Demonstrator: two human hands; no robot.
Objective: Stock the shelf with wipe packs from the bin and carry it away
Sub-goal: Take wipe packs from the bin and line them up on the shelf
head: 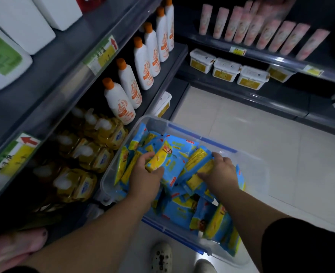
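While wipe packs (pixel 182 211) fill the bin (pixel 202 138), left grip (pixel 143 174) and right grip (pixel 221 168) clamp topmost ones.

One clear bin (pixel 258 175) is seen beneath two hands, the left hand (pixel 145 174) and the right hand (pixel 219 170). Its wipe packs (pixel 182 211) are heaped too thickly to be counted. Six orange-capped bottles (pixel 137 56) are counted beyond the left hand, and four white tubs (pixel 226 68) in a row beyond the right hand.

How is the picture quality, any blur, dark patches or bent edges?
Head view: dim overall; yellow bottles at lower left sit in shadow, the floor is brightest; white jugs and pink tubes are blurred; shelf edges bow; wipe packs, left hand and right hand look fairly sharp.
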